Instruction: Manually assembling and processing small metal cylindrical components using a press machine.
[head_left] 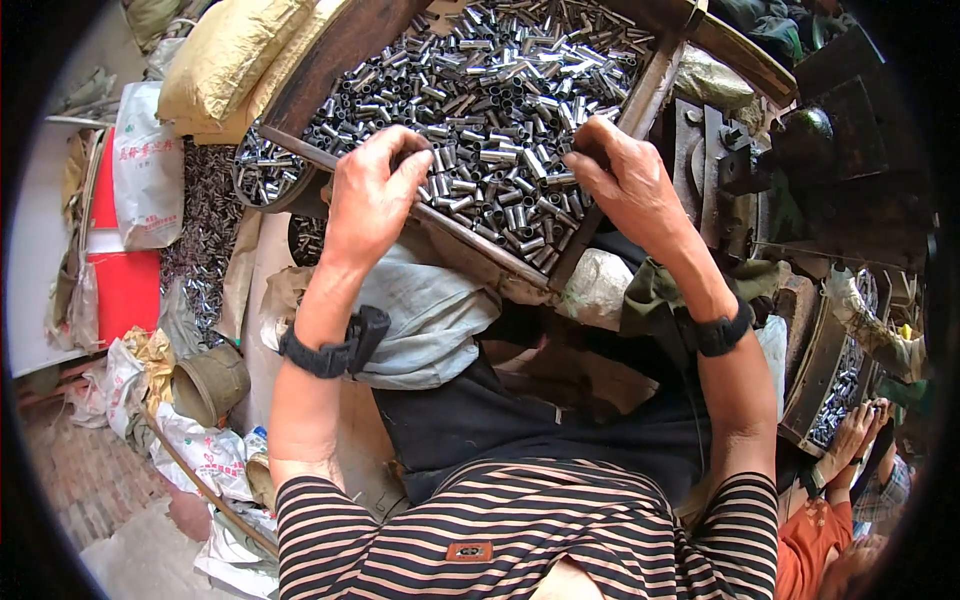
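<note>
A wooden tray in front of me is heaped with short shiny metal tubes. Over its left side, my left hand bends its fingers in toward the thumb, just above the tubes. My right hand is at the right side, its thumb and fingers drawn together close to the tubes. Both hands are closed, and whatever lies between the fingertips is hidden or too small to make out. Dark straps with mounts circle both wrists.
Left of the tray stand a round container of tubes, yellow sacks and a metal bucket. Dark machinery stands on the right. At lower right, another person's hands are beside a second tray of small metal parts.
</note>
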